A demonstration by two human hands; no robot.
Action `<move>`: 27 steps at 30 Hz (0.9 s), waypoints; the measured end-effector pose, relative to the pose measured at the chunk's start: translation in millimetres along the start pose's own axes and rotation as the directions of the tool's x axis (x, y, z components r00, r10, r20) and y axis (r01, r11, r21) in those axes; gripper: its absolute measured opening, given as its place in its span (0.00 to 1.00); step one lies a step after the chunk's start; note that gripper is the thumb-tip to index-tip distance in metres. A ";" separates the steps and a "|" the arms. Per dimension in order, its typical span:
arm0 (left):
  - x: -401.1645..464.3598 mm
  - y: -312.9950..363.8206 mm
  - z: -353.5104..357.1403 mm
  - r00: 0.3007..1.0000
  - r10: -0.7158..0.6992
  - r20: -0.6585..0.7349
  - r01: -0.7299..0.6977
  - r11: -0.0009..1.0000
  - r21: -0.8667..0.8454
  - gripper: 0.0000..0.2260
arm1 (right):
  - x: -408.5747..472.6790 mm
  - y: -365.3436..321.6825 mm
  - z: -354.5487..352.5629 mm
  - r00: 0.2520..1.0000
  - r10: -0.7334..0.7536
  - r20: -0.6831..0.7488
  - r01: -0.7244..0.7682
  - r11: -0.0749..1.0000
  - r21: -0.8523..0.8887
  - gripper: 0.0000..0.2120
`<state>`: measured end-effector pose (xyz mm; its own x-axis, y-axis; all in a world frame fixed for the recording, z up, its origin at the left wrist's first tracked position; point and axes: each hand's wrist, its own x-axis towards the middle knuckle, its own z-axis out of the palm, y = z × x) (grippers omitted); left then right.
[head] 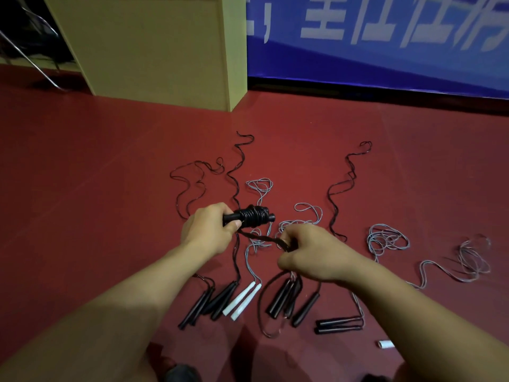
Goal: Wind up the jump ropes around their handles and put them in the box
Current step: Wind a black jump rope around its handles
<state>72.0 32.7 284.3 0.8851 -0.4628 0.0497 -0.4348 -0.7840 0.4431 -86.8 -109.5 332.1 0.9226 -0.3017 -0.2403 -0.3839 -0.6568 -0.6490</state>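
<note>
The floor [96, 161] is dark red and smooth. A tan wooden cabinet [154, 45] stands on it at the back. Right of the cabinet hangs a blue banner [385, 59] with big white letters. In front of the cabinet, the left hand [210, 230] grips black handles [249, 216] with rope wound around them. The right hand [311, 253] pinches the loose black rope [261, 238]. More jump ropes [237, 296] lie on the floor under the hands.

Hands: two [212, 230] [311, 256]. White handles [242, 300]: one pair. Black handle pairs: one held [249, 216], roughly five on floor. Banner [385, 37]: one.
</note>
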 end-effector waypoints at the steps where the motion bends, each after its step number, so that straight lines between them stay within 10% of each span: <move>1: 0.2 -0.3 -0.4 1.000 -0.004 0.000 0.004 1.000 0.005 0.06 | 1.0 1.0 -0.3 1.000 -0.008 -0.009 0.008 1.000 0.021 0.08; 8: -2.1 -3.1 -0.1 0.996 0.037 0.076 -0.043 0.996 0.081 0.05 | 8.9 10.5 5.0 0.998 -0.030 -0.047 0.046 0.924 0.381 0.03; 16: -8.9 1.9 -1.5 0.955 0.192 0.228 -0.231 0.960 0.161 0.05 | 14.2 22.0 -7.2 0.952 -0.216 -0.218 0.237 0.968 0.077 0.09; 27: -29.7 29.6 -11.9 0.663 0.512 0.546 -0.532 0.836 -0.138 0.03 | 21.1 42.5 -23.8 0.880 -0.180 -0.440 0.005 0.929 -0.370 0.16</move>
<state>34.8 28.2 306.6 0.2735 -0.9343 -0.2286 -0.8111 -0.3518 0.4674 -84.6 -160.3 316.6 0.8641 -0.4514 0.2228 -0.3660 -0.8673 -0.3374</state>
